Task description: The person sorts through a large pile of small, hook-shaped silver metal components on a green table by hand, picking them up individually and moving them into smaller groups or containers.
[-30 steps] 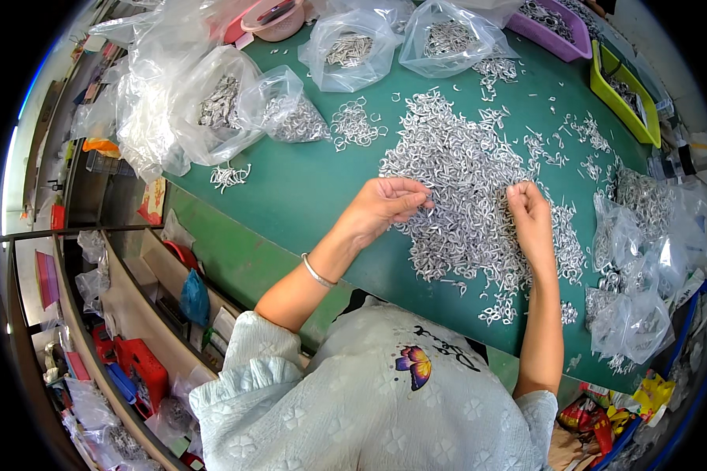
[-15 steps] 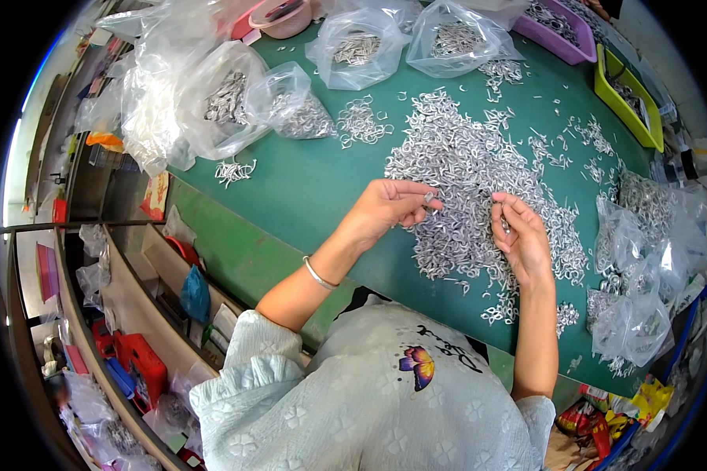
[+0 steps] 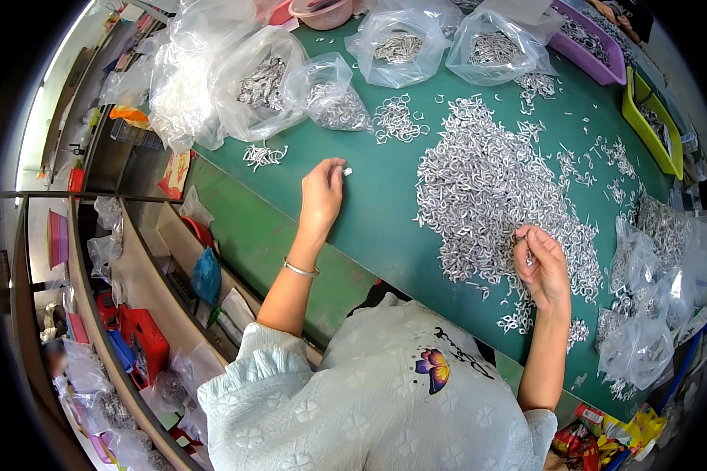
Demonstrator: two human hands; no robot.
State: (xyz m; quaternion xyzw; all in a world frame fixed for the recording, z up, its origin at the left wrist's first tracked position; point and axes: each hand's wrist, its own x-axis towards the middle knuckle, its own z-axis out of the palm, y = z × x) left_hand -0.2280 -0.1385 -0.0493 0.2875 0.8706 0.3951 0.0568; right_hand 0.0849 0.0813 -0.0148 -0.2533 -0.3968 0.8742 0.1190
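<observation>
A wide heap of small silvery metal hooks (image 3: 495, 188) covers the middle of the green table (image 3: 385, 228). Away from the heap on its left, my left hand (image 3: 320, 198) is closed in a pinch, a small silvery metal piece (image 3: 348, 171) showing at its fingertips. To the upper left of that hand lies a small pile of hooks (image 3: 265, 155). Over the near right part of the heap, my right hand (image 3: 543, 268) curls closed around a few small metal hooks (image 3: 530, 256), partly hidden by the fingers.
Clear plastic bags of metal pieces (image 3: 338, 102) line the far side, with a purple bin (image 3: 617, 67) and a lime-green bin (image 3: 674, 161) at far right. More filled bags (image 3: 644, 337) lie at right. Shelves (image 3: 133, 275) stand left of the table.
My left hand has moved left from the heap, carrying a small metal piece. My right hand stays over the heap, fingers still closed. The whole view has shifted slightly.
</observation>
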